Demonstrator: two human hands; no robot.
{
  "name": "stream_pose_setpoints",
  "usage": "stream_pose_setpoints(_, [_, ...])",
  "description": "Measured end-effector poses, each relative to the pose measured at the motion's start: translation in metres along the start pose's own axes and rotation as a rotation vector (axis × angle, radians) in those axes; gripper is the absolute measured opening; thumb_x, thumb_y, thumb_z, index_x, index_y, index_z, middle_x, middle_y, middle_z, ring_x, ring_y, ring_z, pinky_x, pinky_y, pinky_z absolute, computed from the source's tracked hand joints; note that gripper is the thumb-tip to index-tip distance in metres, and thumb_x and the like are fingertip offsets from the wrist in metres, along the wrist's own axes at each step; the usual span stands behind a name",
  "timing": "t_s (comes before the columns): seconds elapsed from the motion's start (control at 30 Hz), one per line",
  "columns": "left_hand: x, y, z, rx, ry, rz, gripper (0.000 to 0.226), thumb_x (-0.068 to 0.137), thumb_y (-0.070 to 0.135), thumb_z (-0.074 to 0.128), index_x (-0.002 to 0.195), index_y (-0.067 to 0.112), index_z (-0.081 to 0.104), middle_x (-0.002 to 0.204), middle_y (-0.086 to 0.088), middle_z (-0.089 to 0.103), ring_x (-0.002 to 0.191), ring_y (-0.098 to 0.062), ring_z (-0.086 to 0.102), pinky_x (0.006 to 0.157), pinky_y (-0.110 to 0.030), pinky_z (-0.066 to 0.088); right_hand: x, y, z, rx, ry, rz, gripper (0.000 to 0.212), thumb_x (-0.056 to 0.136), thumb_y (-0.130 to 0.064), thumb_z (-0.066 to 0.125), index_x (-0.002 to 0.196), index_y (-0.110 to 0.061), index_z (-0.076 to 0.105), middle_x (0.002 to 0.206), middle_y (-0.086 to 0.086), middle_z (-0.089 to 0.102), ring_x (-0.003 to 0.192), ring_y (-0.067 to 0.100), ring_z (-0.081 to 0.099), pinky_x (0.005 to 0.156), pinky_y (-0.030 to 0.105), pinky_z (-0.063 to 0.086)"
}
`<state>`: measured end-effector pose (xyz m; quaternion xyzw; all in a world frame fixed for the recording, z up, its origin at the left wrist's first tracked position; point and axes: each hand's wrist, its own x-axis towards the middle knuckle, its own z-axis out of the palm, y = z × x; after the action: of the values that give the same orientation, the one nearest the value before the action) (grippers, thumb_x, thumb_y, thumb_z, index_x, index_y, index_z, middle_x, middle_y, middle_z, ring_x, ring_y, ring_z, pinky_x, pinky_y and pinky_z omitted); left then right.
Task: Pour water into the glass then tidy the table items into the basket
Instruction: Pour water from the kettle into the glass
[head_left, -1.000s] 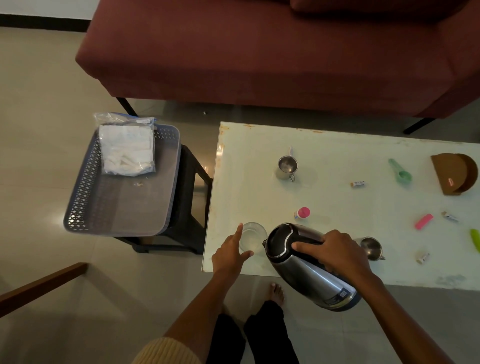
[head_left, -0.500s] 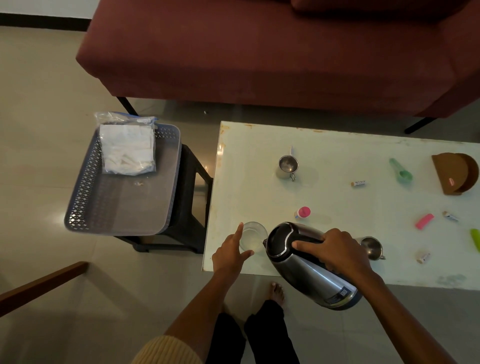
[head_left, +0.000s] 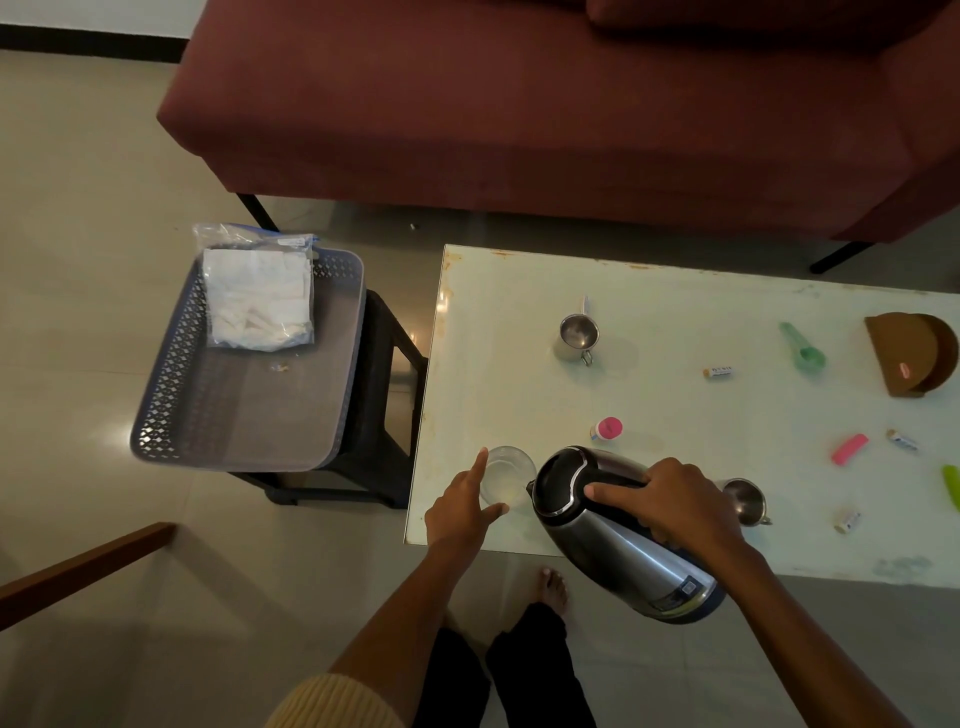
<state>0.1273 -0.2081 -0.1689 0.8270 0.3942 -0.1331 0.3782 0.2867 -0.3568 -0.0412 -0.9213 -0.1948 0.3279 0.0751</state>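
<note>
Glass (head_left: 506, 475), at near-left corner of table (head_left: 675, 291), steadied by straight finger and thumb of left hand (head_left: 462, 512); kettle (head_left: 613, 530), handle clasped in right hand (head_left: 675, 506), tilted spout to its rim: a steeper tilt risks overflow, and a nudge could tip it off the edge.
</note>
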Motion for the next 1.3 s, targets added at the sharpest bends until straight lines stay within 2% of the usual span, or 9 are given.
stream_pose_setpoints(0.13, [-0.0005,-0.0001,0.0,-0.007,0.001,-0.003,0.082,0.085,0.042,0.062,0.148,0.034,0.009,0.142,0.001,0.045,0.125,-0.018,0.048,0.091,-0.03,0.045,0.0009,0.0006,0.0009,0.001,0.009,-0.007,0.059,0.064,-0.076,0.058,0.073,-0.018,0.053,0.064,-0.004,0.056,0.072,0.018,0.062,0.064,0.027,0.046])
stream_pose_setpoints(0.3, [0.0004,-0.0003,-0.0006,0.0,-0.007,-0.014,0.082,0.085,0.043,0.062,0.148,0.036,0.009,0.141,0.002,0.045,0.124,-0.019,0.048,0.091,-0.033,0.045,0.0005,0.0,0.0002,0.011,0.001,-0.003,0.055,0.063,-0.077,0.058,0.062,-0.022,0.046,0.06,-0.006,0.053,0.069,0.018,0.061,0.061,0.026,0.042])
stream_pose_setpoints(0.53, [0.0002,-0.0001,0.0001,0.004,-0.005,-0.011,0.083,0.085,0.042,0.062,0.148,0.034,0.009,0.142,0.001,0.045,0.125,-0.019,0.047,0.093,-0.032,0.045,-0.0019,-0.0024,-0.0015,0.004,0.006,-0.001,0.056,0.063,-0.076,0.059,0.063,-0.021,0.048,0.06,-0.005,0.054,0.07,0.019,0.063,0.063,0.027,0.046])
stream_pose_setpoints(0.67, [0.0006,0.0001,0.0006,-0.003,-0.013,-0.014,0.083,0.085,0.042,0.062,0.148,0.034,0.008,0.143,0.001,0.044,0.127,-0.019,0.046,0.096,-0.035,0.045,-0.0043,-0.0045,-0.0032,0.003,0.01,-0.002,0.055,0.064,-0.075,0.06,0.057,-0.023,0.041,0.057,-0.006,0.051,0.066,0.018,0.06,0.057,0.025,0.039])
stream_pose_setpoints(1.07, [0.001,-0.0002,0.0008,-0.006,-0.022,-0.016,0.084,0.085,0.043,0.062,0.148,0.033,0.008,0.144,0.0,0.043,0.128,-0.02,0.045,0.098,-0.035,0.045,-0.0033,-0.0037,-0.0021,0.015,0.006,-0.011,0.055,0.065,-0.075,0.059,0.068,-0.021,0.05,0.06,-0.006,0.053,0.069,0.018,0.061,0.061,0.026,0.043])
stream_pose_setpoints(1.3, [0.0004,-0.0008,0.0007,-0.004,-0.016,-0.01,0.084,0.084,0.043,0.062,0.148,0.034,0.008,0.143,0.0,0.044,0.126,-0.02,0.047,0.096,-0.035,0.046,-0.0031,-0.0035,-0.0024,0.013,0.007,-0.016,0.053,0.065,-0.074,0.059,0.062,-0.023,0.046,0.059,-0.007,0.052,0.068,0.017,0.059,0.057,0.024,0.04])
